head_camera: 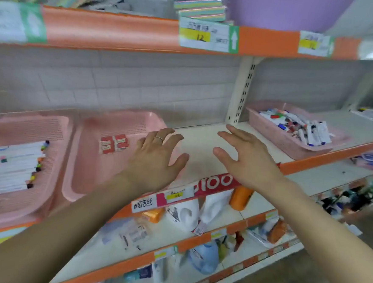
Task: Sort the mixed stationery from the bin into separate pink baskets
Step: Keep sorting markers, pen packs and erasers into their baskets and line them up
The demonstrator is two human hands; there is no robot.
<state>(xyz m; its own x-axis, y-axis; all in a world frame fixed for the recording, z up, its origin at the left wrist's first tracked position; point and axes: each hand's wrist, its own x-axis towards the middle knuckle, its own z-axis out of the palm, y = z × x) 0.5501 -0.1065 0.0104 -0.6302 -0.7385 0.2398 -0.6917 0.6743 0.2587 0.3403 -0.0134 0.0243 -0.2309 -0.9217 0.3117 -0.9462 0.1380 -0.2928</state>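
1. The left hand (158, 157), a ring on one finger, is over the right edge of the middle pink basket (86, 178). Its grip is spread wide and holds nothing.
2. The right hand (246, 158) is above the bare shelf (203, 140), its grip likewise spread and empty.
3. The middle pink basket holds small red boxes (114, 144). The left pink basket (58, 130) just beside it holds a row of white markers (14, 164).
4. Farther right, the right pink basket (276, 136) holds the heaped mixed stationery (299, 127).
5. Above are striped sponges (197, 3) and a purple basin (285, 11).
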